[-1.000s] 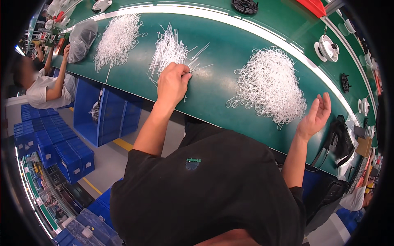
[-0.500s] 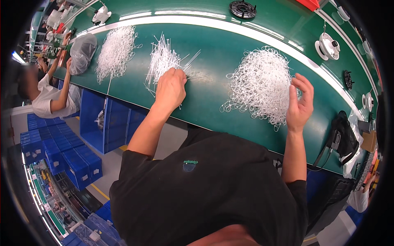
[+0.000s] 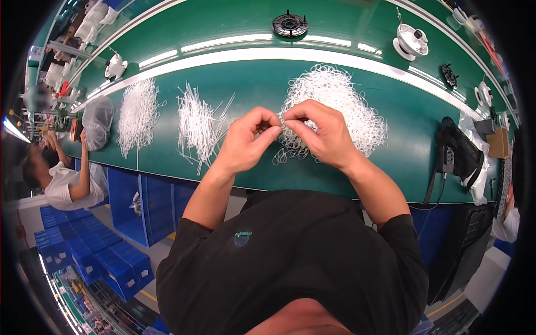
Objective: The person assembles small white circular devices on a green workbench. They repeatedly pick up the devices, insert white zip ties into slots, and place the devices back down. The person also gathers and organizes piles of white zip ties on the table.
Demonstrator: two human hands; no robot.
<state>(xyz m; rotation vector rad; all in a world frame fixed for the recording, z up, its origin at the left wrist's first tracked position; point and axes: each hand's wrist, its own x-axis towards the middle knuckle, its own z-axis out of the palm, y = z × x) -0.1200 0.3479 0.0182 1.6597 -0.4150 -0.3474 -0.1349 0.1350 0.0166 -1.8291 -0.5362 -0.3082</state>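
Note:
In front of my chest my left hand [image 3: 249, 139] and my right hand [image 3: 322, 134] meet, fingertips almost touching. Both are closed in a pinch on a thin white cable tie, mostly hidden by the fingers. Behind and beside my right hand spreads a large heap of looped white cable ties [image 3: 340, 89]. To the left of my left hand lies a loose pile of straight white cable ties [image 3: 195, 125]. Farther left is another heap of white cable ties [image 3: 137, 111], with loops at its edge.
The green table [image 3: 251, 84] has a white rail along its far side. Beyond stand a black round part [image 3: 290, 25] and a white fan-like part [image 3: 412, 42]. A black bag [image 3: 460, 151] lies right. A co-worker [image 3: 72, 178] sits left, beside blue bins [image 3: 125, 206].
My left hand has left the straight cable ties and moved right. My right hand has come left from the far side of the looped heap, and the two now meet. The view has shifted.

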